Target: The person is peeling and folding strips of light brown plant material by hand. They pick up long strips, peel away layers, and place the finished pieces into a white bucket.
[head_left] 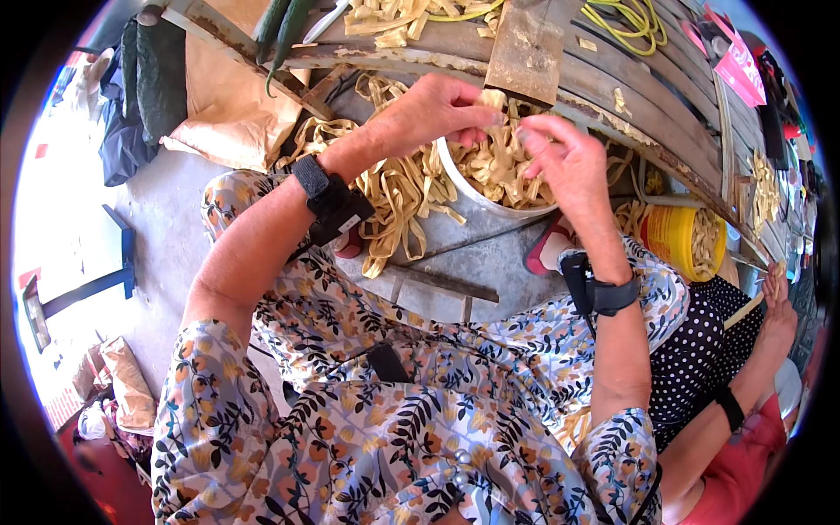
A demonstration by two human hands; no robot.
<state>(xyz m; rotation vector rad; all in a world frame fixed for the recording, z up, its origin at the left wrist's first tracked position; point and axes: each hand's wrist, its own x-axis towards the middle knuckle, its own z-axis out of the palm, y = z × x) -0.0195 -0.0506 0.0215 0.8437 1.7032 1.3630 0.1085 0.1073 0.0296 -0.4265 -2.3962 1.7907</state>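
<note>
Over a white bucket (500, 210) filled with knotted or folded tan strips (490, 171), my two hands are raised close together. My left hand (442, 109) is closed, pinching a small tan strip (493, 98) at its fingertips. Just across from it, my right hand (567, 162) has its thumb and fingers apart and slightly curled, with nothing visible between them. Long, loose tan strips (407, 197) hang in a tangle below my left forearm, left of the bucket. How the pinched strip is folded is too small to make out.
A wooden board (527, 52) lies across the slatted bench (665, 131) ahead. Yellow cord (634, 31) rests there. On the right stands a yellow bucket (672, 232) of tan pieces, beside a co-worker's hand (777, 297) holding a strip. Large dark green gourds (160, 83) are at left.
</note>
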